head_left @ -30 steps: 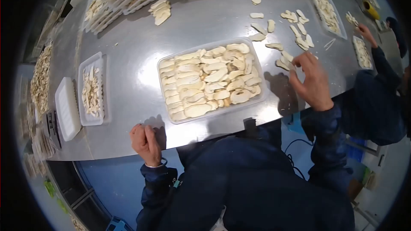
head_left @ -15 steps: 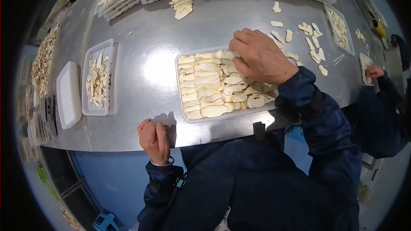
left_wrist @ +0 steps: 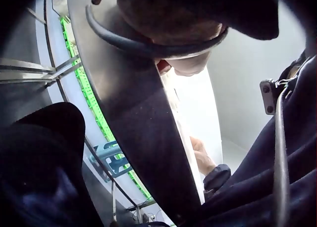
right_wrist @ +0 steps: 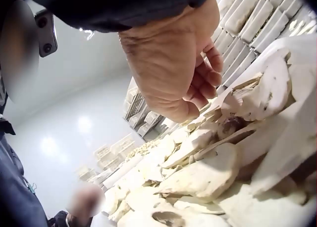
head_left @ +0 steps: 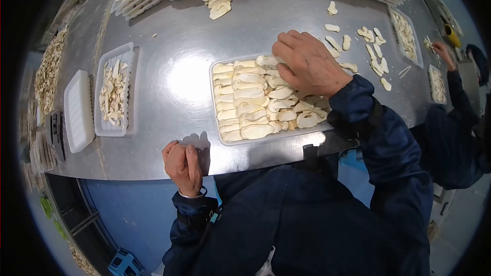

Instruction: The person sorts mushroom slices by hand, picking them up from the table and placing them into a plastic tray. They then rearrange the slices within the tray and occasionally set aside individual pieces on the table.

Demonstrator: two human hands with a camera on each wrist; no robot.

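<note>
Head view, filled tray (head_left: 240, 143): near the front edge of the metal table (head_left: 153, 71); pale slices (head_left: 249, 93) packed inside.
Right hand (head_left: 313, 64): above the tray's far-right part; fingers bent, grip on a slice cannot be told.
Left hand (head_left: 183, 168): at the table edge, left of the tray; fingers loosely curled.
Small tray (head_left: 120, 53): left of the filled tray, holding fragments (head_left: 112, 94).
Loose slices (head_left: 377, 51): beyond it, to the right.

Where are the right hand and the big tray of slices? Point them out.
Right hand (head_left: 313, 67): head view, on the back of the hand.
Big tray (head_left: 213, 98): head view, on its left rim.
</note>
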